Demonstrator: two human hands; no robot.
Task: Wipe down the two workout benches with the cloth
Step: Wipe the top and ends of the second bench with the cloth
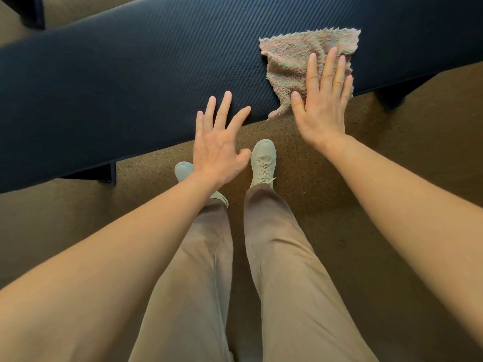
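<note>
Right hand point(322, 100) flat, fingers straight, pressing the cloth point(295, 58) onto the dark bench point(130, 79), right of centre in the upper frame; cloth's lower corner hangs over the bench's near edge; left hand point(219, 142) spread and holding nothing, at frame centre, fingertips over that edge; whether they touch it, cannot tell; pale shoes point(262, 160) on brown floor point(339, 205) below.

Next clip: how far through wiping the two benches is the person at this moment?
Done: nothing provable; the dark bench shows no streaks separating wiped from unwiped. In hand: the right hand presses the cloth flat on that bench; the left hand hovers open, empty. Left: possibly the long pad left of the cloth, and the second bench, which isn't clearly in view.
</note>
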